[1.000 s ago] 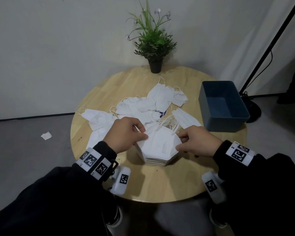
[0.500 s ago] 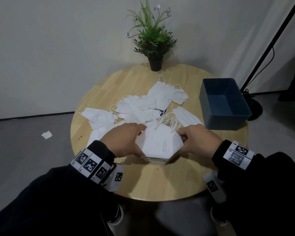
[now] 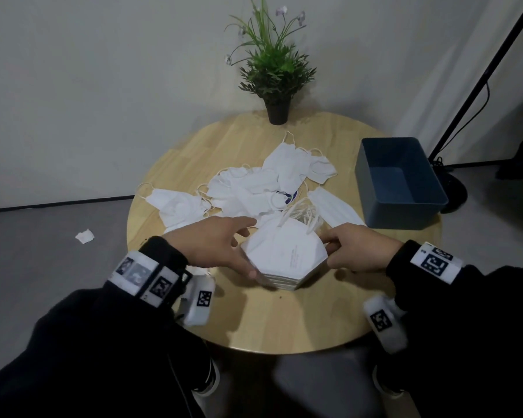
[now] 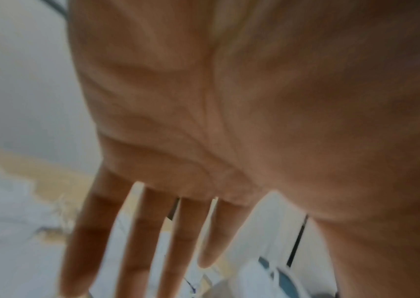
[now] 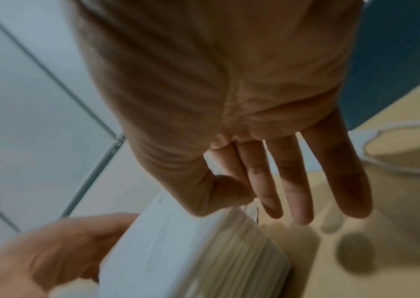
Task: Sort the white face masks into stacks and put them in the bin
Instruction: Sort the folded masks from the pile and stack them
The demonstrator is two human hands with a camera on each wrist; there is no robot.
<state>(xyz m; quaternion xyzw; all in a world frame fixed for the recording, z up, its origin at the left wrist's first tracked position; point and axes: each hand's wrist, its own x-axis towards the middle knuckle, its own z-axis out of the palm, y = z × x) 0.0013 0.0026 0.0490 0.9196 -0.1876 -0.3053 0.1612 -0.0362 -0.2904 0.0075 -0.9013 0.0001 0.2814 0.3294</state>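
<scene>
A stack of folded white masks (image 3: pixel 284 257) lies on the round wooden table (image 3: pixel 269 321), near the front. My left hand (image 3: pixel 224 245) lies against the stack's left side, and the left wrist view shows its fingers (image 4: pixel 137 242) straight and spread. My right hand (image 3: pixel 354 248) is at the stack's right corner. In the right wrist view its thumb touches the top edge of the stack (image 5: pixel 191 252) while its fingers (image 5: pixel 303 191) hang straight beside it. Loose white masks (image 3: pixel 248 191) lie in a heap behind the stack. The blue bin (image 3: pixel 402 215) stands at the right.
A potted plant (image 3: pixel 277 73) stands at the table's far edge by the wall. A black stand (image 3: pixel 477 82) rises from the floor behind the bin. A white scrap (image 3: pixel 84 236) lies on the floor at the left.
My left hand has come off the top of the stack to its left side and its fingers have straightened. The right hand has stayed at the right corner.
</scene>
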